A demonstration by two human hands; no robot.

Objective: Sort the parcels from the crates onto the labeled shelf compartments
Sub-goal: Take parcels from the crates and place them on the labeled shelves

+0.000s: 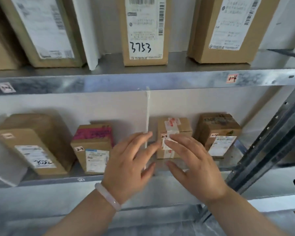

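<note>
A small taped cardboard parcel (175, 128) marked 2-4 stands on the lower metal shelf (194, 169), just right of a thin white divider strip (147, 116). My right hand (192, 166) hovers in front of it with fingers spread and straight, its fingertips at the parcel's front label. My left hand (129, 166), with a pale bangle at the wrist, is spread beside it, left of the parcel and across the divider. Neither hand holds anything.
On the lower shelf stand a parcel (218, 132) to the right, a pink-topped box (94, 147) marked 2-3 and a larger box (32, 142) to the left. The upper shelf (143, 79) carries tall boxes, one numbered 3753 (144, 29). A slanted metal upright (271, 142) is at right.
</note>
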